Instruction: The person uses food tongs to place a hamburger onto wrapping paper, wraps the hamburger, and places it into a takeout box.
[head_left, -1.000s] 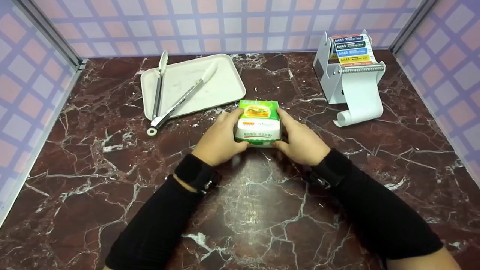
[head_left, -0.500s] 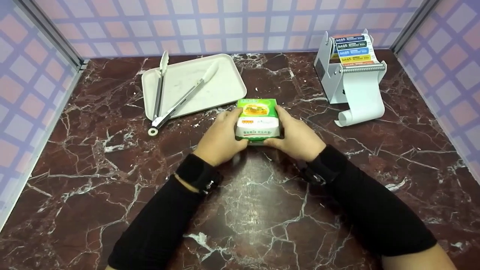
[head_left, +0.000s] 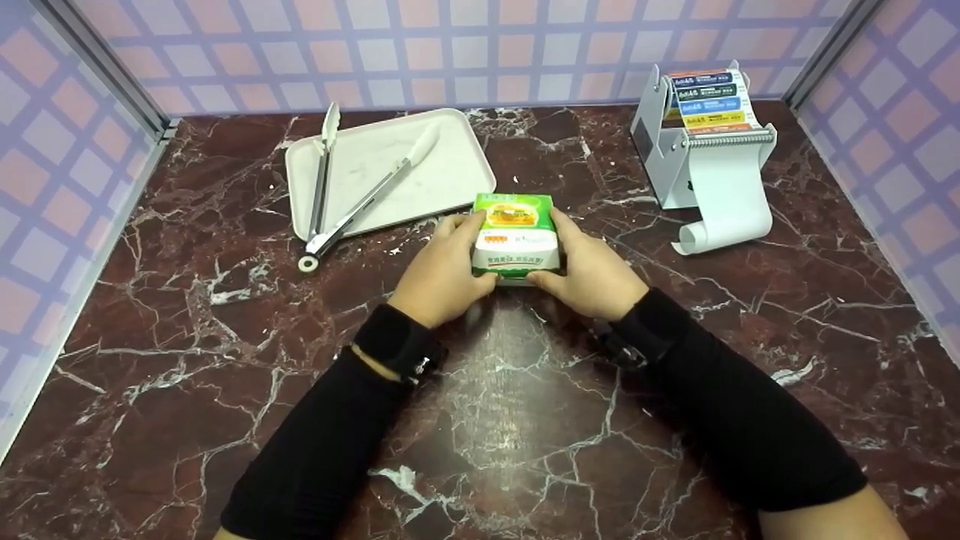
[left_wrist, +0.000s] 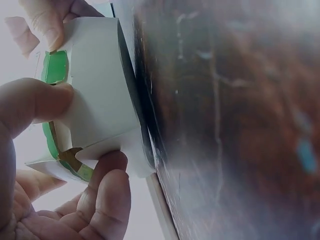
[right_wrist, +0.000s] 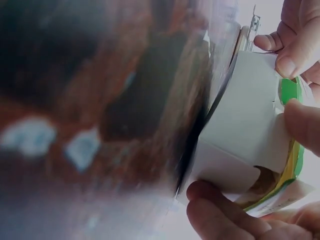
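Observation:
A green and white cardboard burger box [head_left: 516,241] with a burger picture on its lid stands on the dark marbled table, its lid down. My left hand [head_left: 444,276] grips its left side, and my right hand [head_left: 602,276] grips the right. Both thumbs press near the green front tab, close together. Seen from the left wrist, the box's white front wall [left_wrist: 100,85] lies under the thumb while curled fingers touch the side. A gap at the side corner in the right wrist view shows something brown [right_wrist: 265,180] inside; what it is cannot be made out.
Behind and left of the box lies a pale tray [head_left: 442,176] with spread tongs [head_left: 364,201] resting across it. At the back right stands a grey label dispenser [head_left: 667,169] with coloured labels and a hanging paper strip [head_left: 727,199]. Checkered walls [head_left: 420,52] enclose the table.
The box has shifted slightly away from me with both hands on it. My right thumb has slid left along the front, nearer the left thumb. Tray, tongs and dispenser stay put.

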